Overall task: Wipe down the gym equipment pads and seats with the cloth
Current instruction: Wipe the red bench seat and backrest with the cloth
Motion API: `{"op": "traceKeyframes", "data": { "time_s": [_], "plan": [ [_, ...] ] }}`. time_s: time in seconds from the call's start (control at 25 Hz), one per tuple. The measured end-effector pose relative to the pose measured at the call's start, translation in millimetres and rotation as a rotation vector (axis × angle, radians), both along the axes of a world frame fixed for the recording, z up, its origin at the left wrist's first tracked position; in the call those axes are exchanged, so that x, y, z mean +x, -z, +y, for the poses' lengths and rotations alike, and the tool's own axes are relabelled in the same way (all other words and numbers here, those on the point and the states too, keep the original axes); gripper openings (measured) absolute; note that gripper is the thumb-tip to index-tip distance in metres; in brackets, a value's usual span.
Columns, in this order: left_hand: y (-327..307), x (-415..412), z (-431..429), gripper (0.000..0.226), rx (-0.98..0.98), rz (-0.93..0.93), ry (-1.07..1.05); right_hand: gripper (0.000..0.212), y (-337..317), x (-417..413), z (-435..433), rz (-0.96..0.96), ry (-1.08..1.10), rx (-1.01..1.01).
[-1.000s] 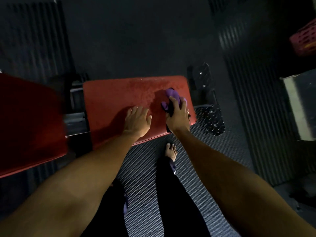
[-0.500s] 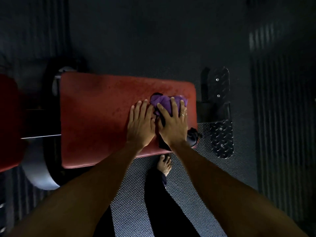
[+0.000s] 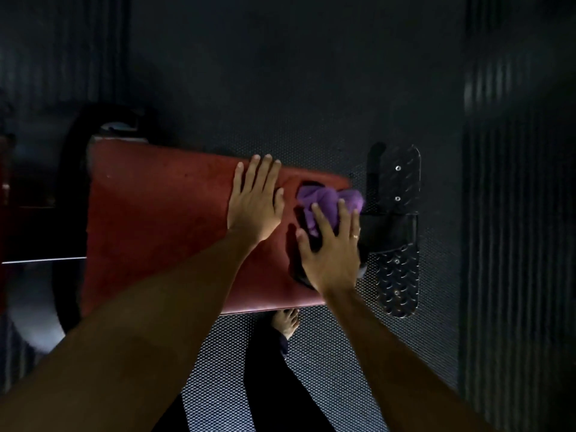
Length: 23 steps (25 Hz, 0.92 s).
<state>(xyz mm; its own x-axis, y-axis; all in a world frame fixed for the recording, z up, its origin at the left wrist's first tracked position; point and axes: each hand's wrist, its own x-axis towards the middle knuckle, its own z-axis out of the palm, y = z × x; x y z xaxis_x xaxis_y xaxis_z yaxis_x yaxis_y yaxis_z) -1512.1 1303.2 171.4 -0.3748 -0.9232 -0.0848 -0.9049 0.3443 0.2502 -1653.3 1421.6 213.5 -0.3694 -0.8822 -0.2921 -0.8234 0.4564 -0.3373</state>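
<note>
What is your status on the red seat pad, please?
Left hand flat on red padded seat. Right hand presses crumpled purple cloth at its right end. Black metal footplate just beyond that end.

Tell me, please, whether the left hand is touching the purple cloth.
Apart. The head view shows the left hand flat on the red pad, with bare pad between its thumb and the purple cloth under the right hand.

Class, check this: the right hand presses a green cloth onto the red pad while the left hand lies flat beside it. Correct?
No: the cloth is purple, not green. The head view shows the right hand pressing it onto the red pad, left hand flat alongside.
</note>
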Motion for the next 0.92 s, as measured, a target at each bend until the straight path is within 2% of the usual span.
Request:
{"op": "traceKeyframes", "data": {
  "time_s": [0.12, 0.32, 0.4, 0.52, 0.6, 0.8, 0.92],
  "plan": [
    [1, 1, -2, 0.059, 0.021, -0.015, 0.012, 0.048, 11, 8, -7, 0.032, -0.167, -0.061],
    [10, 1, -4, 0.062, 0.052, -0.052, -0.003, 0.05, 22, 0, -88, 0.031, -0.165, -0.109],
    [10, 2, -1, 0.062, 0.039, -0.047, 0.009, 0.046, 21, 1, -119, 0.065, -0.18, -0.067],
    [11, 3, -4, 0.063, 0.047, -0.043, 0.006, 0.045, 15, -2, -168, 0.09, -0.2, 0.132],
    [9, 0, -3, 0.063, 0.046, -0.046, 0.011, 0.044, 12, -17, -174, 0.066, -0.153, 0.17],
    [7, 1, -5, 0.063, 0.035, -0.035, 0.001, 0.039, 8, -39, -105, 0.048, 0.027, -0.037],
    [9, 2, -5, 0.063, 0.019, -0.008, 0.003, 0.037, 9, -32, -107, -0.081, 0.2, -0.057]
  ]
}}
